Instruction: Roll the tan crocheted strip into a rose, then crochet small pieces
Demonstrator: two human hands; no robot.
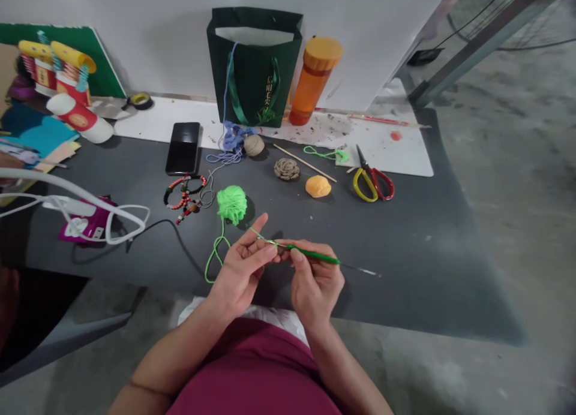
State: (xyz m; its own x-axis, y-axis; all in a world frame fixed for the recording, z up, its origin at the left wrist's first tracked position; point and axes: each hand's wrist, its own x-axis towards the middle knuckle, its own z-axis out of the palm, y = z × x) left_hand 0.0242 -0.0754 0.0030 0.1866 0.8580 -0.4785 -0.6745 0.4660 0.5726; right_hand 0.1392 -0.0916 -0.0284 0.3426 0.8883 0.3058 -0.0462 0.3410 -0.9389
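My right hand is closed around the green handle of a crochet hook, whose thin metal end sticks out to the right. The hook's other tip reaches the fingertips of my left hand. There my left thumb and fingers pinch green yarn, with the index finger raised and a strand running over it. What is worked on the yarn is too small to make out. Just beyond my left hand lies a bright green yarn ball, its loose strand looping down on the grey table.
Beyond my hands lie an orange yarn ball, a brown coiled piece, a wooden stick and scissors. Left are a phone, beaded bracelets and a purple power strip. A green paper bag and orange bottle stand behind.
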